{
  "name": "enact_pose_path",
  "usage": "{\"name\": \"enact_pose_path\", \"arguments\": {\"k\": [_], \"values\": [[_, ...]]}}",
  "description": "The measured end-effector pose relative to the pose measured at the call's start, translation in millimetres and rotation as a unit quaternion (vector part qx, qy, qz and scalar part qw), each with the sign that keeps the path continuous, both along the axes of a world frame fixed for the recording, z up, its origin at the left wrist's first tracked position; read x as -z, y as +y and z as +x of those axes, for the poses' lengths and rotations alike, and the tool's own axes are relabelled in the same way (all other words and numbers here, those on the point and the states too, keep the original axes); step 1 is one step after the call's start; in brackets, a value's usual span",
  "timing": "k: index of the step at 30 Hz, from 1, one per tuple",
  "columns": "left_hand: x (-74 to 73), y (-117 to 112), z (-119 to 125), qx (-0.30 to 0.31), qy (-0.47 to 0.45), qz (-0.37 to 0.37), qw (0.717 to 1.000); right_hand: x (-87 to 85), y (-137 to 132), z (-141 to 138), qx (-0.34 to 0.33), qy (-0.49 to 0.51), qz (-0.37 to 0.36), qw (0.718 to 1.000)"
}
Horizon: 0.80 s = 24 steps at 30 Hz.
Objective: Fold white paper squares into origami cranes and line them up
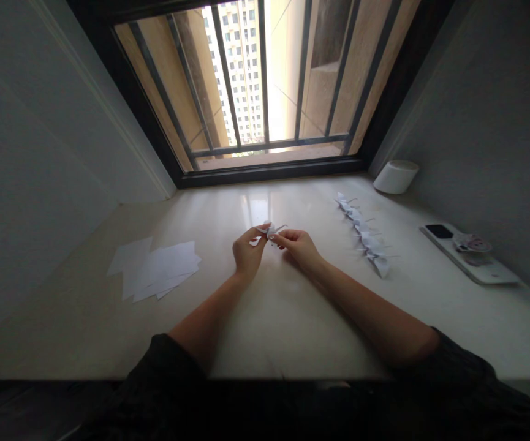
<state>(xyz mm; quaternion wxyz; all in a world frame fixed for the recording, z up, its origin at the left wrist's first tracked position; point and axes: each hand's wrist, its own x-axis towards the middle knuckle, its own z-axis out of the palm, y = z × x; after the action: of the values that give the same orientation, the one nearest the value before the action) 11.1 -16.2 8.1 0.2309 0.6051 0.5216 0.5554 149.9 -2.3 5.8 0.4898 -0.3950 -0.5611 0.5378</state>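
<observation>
Status from the head cam: we have one folded white paper crane (271, 231) held between both hands, over the middle of the pale polished worktop (209, 226). We can't tell if it touches the surface.

Left hand (248, 250): closed on the crane's left side, fingers (258, 234) pinching the paper. Right hand (299, 248): closed on its right side, fingertips (279, 237) on the paper. So both are grasping, neither released. The crane sits in the narrow gap between them, touching both, with a thin paper point sticking out to the right. Fold detail is too small to read.

Layout, all taken from that crane:
- Right, well apart: a diagonal row of similar paper cranes (363, 236), overlapping one another.
- Left, well apart: a loose fanned pile of white paper sheets (159, 269).
- Far right, past the row: a white smartphone (469, 254) lying flat, black camera block up, a round printed item on its back.
- Ahead and right: a white cylindrical container (396, 176) against the wall.
- Straight ahead: a barred window (269, 79), high-rise building (234, 73) outside.
- Behind, nearest us: dark sleeves (173, 373) on both arms.
</observation>
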Motion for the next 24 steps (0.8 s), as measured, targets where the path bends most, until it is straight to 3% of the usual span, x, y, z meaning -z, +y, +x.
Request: {"name": "enact_pose_path", "arguments": {"k": [8,17,24], "values": [[5.0,4.0,-2.9,0.024,-0.027,-0.02,0.999,-7.3,-5.8,0.9,-0.022,-0.084,0.036,0.996],[9.2,7.7,-2.0,0.051,-0.077,-0.035,0.995,-5.6,-6.9,-0.6,-0.01,-0.058,0.019,0.998],[5.0,5.3,-2.0,0.033,-0.064,-0.015,0.997,-6.8,-6.2,1.3,-0.017,-0.069,0.066,0.995]]}}
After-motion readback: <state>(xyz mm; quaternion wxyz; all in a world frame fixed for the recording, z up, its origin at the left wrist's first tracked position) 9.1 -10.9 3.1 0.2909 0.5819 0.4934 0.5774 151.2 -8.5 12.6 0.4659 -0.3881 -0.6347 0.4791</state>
